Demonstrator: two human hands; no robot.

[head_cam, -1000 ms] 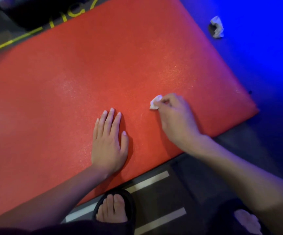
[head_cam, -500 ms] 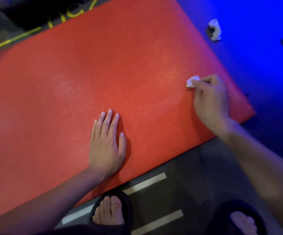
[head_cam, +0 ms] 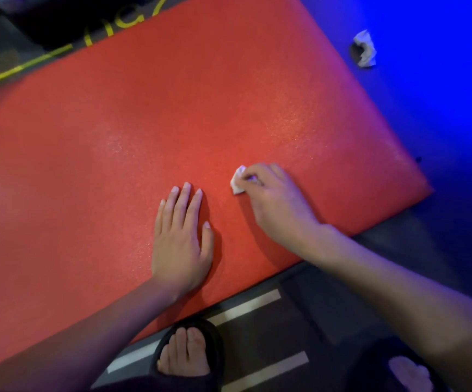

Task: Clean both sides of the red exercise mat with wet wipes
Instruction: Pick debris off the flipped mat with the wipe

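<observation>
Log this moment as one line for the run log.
left hand: flat on mat | right hand: pinching wipe against mat | used wipe: crumpled on floor beyond mat | phase: wiping upper side

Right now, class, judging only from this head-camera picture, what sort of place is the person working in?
Probably a gym or home workout room. A large red exercise mat lies on a dark floor with painted yellow markings and pale stripes, under coloured blue lighting.

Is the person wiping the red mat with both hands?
No, only the right hand pinches a wet wipe against the red mat, while the left hand lies flat and bare.
</observation>
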